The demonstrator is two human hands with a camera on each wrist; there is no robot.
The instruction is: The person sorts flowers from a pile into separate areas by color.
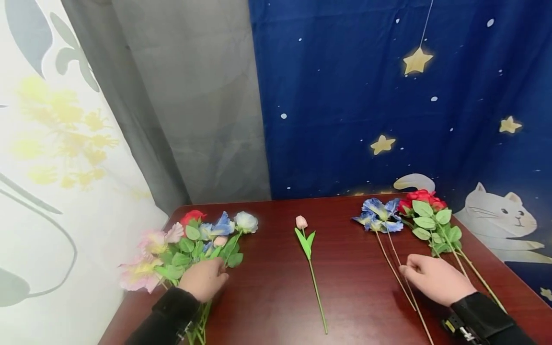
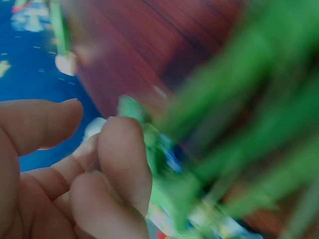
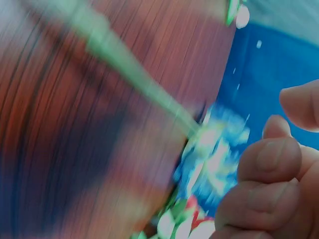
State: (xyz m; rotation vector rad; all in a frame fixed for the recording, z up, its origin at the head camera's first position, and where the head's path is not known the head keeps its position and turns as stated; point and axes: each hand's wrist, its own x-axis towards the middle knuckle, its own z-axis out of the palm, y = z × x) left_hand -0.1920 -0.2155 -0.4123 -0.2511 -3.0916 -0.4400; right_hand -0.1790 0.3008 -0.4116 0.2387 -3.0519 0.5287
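My left hand (image 1: 204,279) hovers at the left over a bunch of mixed artificial flowers, fingers loosely curled, thumb apart. Nothing lies between its fingers in the left wrist view. That bunch has a red rose (image 1: 192,217), pink lilies (image 1: 142,273), a white flower (image 1: 246,222) and a blue iris (image 1: 222,225). A single pink tulip (image 1: 301,222) lies in the middle. At the right my right hand (image 1: 437,279), loosely curled and holding nothing, is above the stems of blue irises (image 1: 379,215). Beside them lie red roses (image 1: 424,199) with green leaves (image 1: 440,230).
All the flowers lie on a dark red wooden table (image 1: 267,297). Behind it hang a grey curtain (image 1: 207,105) and a blue curtain (image 1: 327,96) with stars and a cat. A white patterned curtain (image 1: 51,230) borders the left side.
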